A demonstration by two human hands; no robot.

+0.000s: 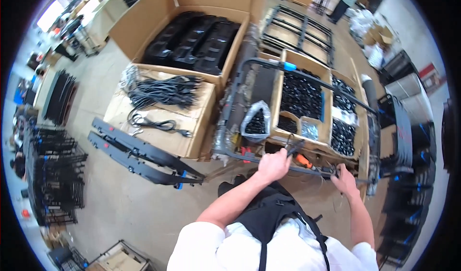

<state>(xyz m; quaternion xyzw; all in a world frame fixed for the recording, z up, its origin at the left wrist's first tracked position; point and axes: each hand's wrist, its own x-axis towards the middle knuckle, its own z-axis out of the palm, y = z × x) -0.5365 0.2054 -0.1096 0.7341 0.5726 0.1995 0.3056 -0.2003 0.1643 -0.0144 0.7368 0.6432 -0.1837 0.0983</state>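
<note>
A dark hand tool [296, 148] with slim parts sticks out of my left hand [274, 165], whose fingers are closed round it; its exact kind is unclear. My right hand [344, 180] is at the front bar of a black metal frame [249, 159], fingers closed on something small and dark. That frame lies over cardboard boxes of parts. Between my hands is an orange-handled tool [303, 160]. Just beyond my left hand stands a clear bag of black parts [256, 122], beside a cardboard box [277, 96] holding many small black pieces.
To the left, bundled black cables [165, 91] lie on a cardboard box [199, 136], with long black rails [139, 148] at its near side. A large open carton [139, 28] holds black moulded parts. Black frames [57, 175] are stacked farther left. A person [348, 0] stands far right.
</note>
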